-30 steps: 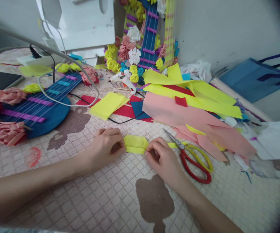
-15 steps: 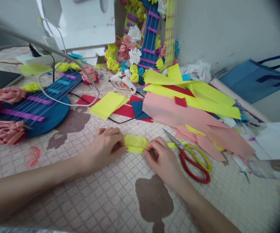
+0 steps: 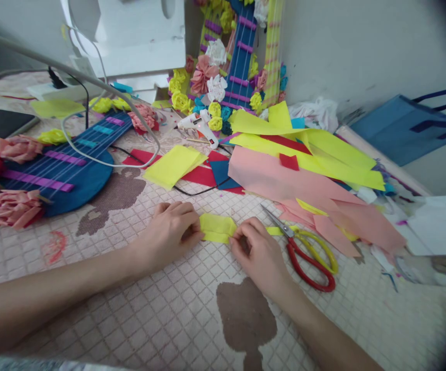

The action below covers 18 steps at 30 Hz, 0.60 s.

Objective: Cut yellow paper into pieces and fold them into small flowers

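A small piece of yellow fabric [image 3: 217,225], with a fold along its near edge, is stretched between my hands just above the quilted cloth. My left hand [image 3: 175,229] pinches its left end between thumb and fingers. At the other end, my right hand [image 3: 257,252] is closed on the lower right corner. Right of that hand lie scissors [image 3: 310,257] with one red and one yellow handle, blades pointing up and left. A thin yellow strip [image 3: 274,231] runs beneath the blades. Beyond my hands rests a stack of yellow fabric squares [image 3: 172,166].
A blue guitar shape [image 3: 87,180] with fabric flowers [image 3: 14,206] lies at left. Pink sheets [image 3: 284,180] and yellow sheets [image 3: 331,159] pile up at right. A white glue gun [image 3: 198,126] sits behind, near decorated guitars [image 3: 240,56]. A white cable [image 3: 110,166] loops over the left side.
Almost nothing differs. Both hands keep their pinch on the yellow fabric, and the whole view has shifted very slightly.
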Each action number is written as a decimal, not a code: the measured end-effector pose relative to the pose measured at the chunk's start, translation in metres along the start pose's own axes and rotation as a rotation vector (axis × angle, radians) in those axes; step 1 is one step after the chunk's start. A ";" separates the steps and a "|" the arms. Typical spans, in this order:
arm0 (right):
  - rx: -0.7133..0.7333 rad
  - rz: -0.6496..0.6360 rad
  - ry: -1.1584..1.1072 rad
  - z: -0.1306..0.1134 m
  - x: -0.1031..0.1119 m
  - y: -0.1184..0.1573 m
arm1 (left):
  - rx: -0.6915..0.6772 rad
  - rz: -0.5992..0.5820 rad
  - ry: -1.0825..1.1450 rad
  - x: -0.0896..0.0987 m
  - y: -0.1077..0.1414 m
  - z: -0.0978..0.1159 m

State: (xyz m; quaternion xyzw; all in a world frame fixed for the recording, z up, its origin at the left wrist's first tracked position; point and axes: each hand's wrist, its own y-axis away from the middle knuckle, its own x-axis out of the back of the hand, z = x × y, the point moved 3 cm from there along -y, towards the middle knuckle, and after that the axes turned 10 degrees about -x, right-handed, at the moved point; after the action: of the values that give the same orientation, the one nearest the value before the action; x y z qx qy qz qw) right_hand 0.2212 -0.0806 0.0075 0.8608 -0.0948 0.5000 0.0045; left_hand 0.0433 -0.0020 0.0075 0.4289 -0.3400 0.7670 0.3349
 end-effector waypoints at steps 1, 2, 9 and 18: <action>0.004 0.001 0.007 0.000 0.000 0.000 | 0.003 -0.002 0.000 0.000 0.000 0.000; 0.007 0.005 0.013 0.000 -0.001 0.000 | 0.007 -0.005 0.000 0.001 0.000 0.001; 0.019 0.004 0.001 0.001 -0.001 0.002 | 0.057 0.028 0.075 0.003 -0.003 0.000; -0.006 -0.066 -0.056 -0.003 0.002 0.000 | 0.071 -0.029 0.181 0.004 -0.007 -0.001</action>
State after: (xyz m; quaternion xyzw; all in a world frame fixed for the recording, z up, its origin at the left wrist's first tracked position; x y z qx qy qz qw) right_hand 0.2195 -0.0810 0.0105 0.8770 -0.0677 0.4752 0.0209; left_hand 0.0472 0.0033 0.0122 0.3743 -0.2746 0.8093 0.3598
